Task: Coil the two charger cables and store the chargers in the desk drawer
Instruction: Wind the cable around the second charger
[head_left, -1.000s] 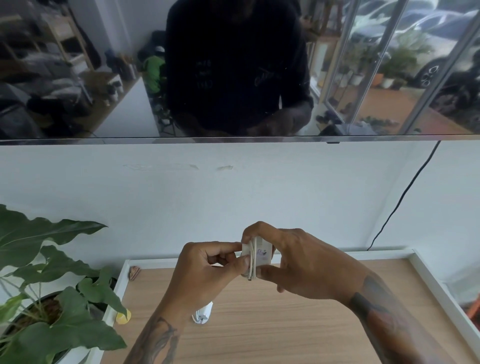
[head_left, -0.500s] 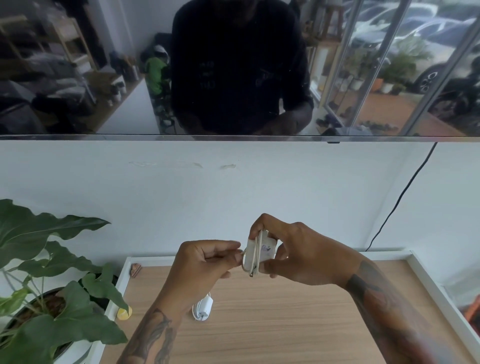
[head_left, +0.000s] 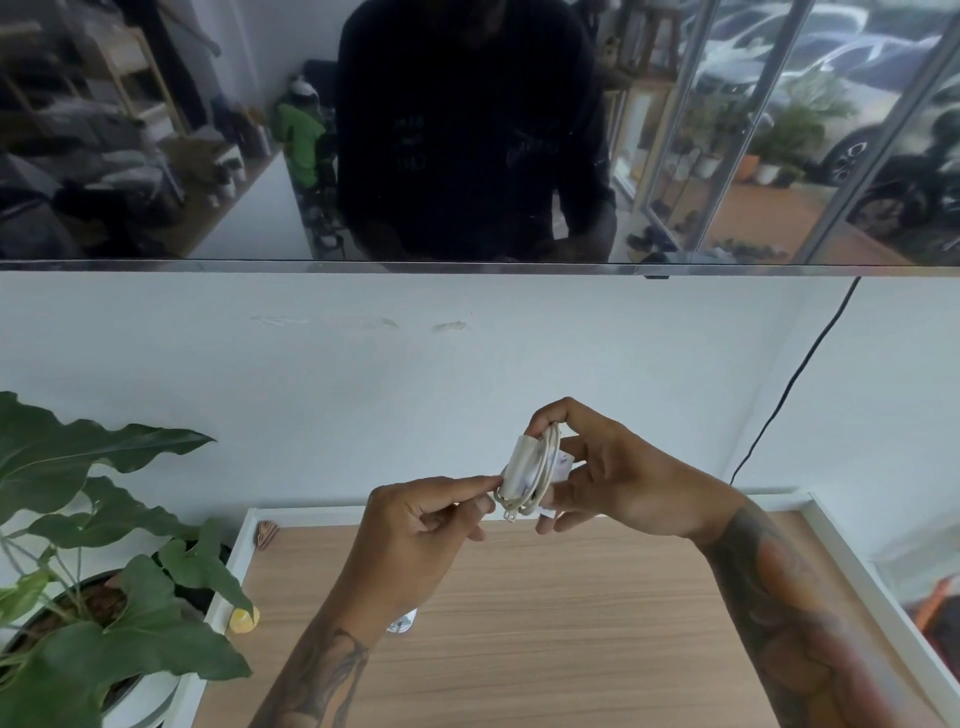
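Wood-grain desktop (head_left: 545, 623) with a white raised rim fills the near field, from about 5 o'clock to 7 o'clock. On it, mostly hidden under the left wrist at about 6 o'clock, lies a small white object (head_left: 401, 622); too little shows to tell what it is. A yellow item (head_left: 244, 619) sits at the desk's left rim, at 8 o'clock, beside a leafy potted plant (head_left: 104, 571).

Above the desk, both hands meet just below centre. The right hand (head_left: 613, 475) grips a white charger (head_left: 530, 467) from the right, index finger curled over its top and thumb under its lower edge, clamped firmly. A white cable (head_left: 545, 475) is wound in loops around the charger's body, with its connector end dangling at the bottom. The left hand (head_left: 415, 535) pinches that cable at the coil's lower left edge between thumb and index finger, the other fingers curled in.

Behind, a white wall (head_left: 363, 389) spans the middle, with a thin black cord (head_left: 795, 384) running down it at 3 o'clock. Farthest, at 12 o'clock, a dark glossy screen (head_left: 208, 130) reflects a person in dark clothing and a room.
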